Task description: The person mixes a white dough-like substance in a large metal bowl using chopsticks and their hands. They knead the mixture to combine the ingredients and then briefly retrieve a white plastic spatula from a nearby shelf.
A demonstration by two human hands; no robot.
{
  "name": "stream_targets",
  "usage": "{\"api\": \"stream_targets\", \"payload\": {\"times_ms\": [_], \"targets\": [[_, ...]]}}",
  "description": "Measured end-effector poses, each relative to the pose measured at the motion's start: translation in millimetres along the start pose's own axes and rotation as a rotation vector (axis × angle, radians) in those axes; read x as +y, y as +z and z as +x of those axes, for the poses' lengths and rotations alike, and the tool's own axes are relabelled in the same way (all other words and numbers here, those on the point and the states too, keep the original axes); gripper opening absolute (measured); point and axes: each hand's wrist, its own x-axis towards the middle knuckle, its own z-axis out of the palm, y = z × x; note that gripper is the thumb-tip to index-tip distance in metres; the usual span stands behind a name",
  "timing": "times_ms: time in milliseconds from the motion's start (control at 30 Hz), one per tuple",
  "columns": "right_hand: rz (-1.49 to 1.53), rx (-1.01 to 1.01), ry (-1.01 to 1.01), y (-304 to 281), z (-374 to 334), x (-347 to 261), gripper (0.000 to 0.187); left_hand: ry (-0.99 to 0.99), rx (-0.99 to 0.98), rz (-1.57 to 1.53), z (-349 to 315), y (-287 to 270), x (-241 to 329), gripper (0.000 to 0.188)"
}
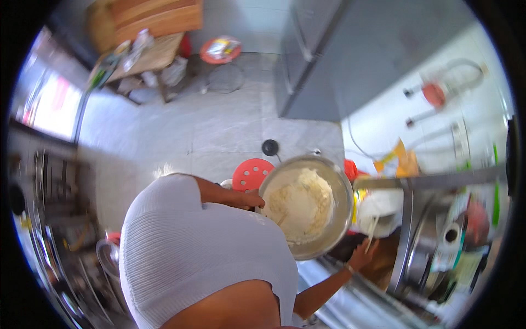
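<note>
A large metal bowl point(345, 216) holds pale flour, partly clumped into dough-like crumbs point(322, 189). At the bowl's left rim my left hand point(253, 200) is closed on the edge. A thin stick, perhaps a chopstick point(282, 219), leans in the flour near that side. To the right of the bowl, my right hand point(362, 255) is closed around a thin pale stick point(373, 227), whose far end reaches a white bag or container point(381, 205). What lies inside that white thing cannot be made out.
A red round stool top with holes point(253, 174) sits beyond my left hand. A metal-edged counter point(416, 181) with a steel pot point(424, 241) and packages is at the right. A grey fridge point(339, 60) stands far right of centre, a wooden table point(159, 55) far left.
</note>
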Motion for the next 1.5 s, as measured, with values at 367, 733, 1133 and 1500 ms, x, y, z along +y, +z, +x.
{"api": "stream_targets", "payload": {"times_ms": [367, 733, 1133, 1500], "targets": [[0.468, -0.031, 0.559, 57.4, -82.5, 170.4, 0.061, -0.034, 0.112, 0.034, -80.7, -7.5, 81.7, 0.043], [-0.229, 0.262, 0.263, 120.1, -128.4, 27.1, 0.064, 0.09, -0.131, 0.089, -92.6, -112.8, 84.6, 0.046], [-0.771, -0.029, -0.396, 392.9, -207.0, -226.4, 0.039, 0.171, 0.061, -0.585, -61.2, -429.0, 24.9, 0.046], [0.328, -0.419, -0.265, 735.9, -278.1, -469.3, 0.036, 0.153, 0.653, -0.98, -108.0, -707.4, 31.8, 0.046]]}}
